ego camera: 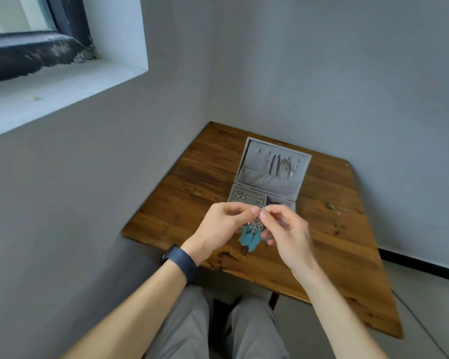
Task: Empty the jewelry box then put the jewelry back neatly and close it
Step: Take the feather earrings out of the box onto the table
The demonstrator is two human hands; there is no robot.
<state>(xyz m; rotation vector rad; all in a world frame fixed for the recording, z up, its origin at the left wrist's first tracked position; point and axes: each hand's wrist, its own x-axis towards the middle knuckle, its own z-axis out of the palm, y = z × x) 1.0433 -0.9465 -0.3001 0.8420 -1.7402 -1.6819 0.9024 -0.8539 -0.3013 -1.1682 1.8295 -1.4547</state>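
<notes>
1. The wooden table is seen first, pushed into the corner of the room. The work is thus kept on a firm surface within easy reach of the seated person.

2. The jewelry box is set near the table's far edge with its lid thrown back and lying open. That way both halves are shown at once and the near tabletop is left free for handling.

3. The left hand and the right hand are brought together above the table, just in front of the box. Both are pinching the same small piece between thumb and forefinger, and the right hand's other fingers are curled loosely below.

4. A teal feather earring is gripped at its metal top, so the feathers are left hanging freely and uncrushed. Whether one earring or a pair is held cannot be told. The hook is probably being turned or untangled.

5. Necklaces are hung in a row inside the lid, their lower ends tucked into the pocket, which should keep the chains from knotting.

6. Small studs are seated in the padded rolls of the base's left compartment. Whether emptying or refilling is under way cannot be judged.
</notes>
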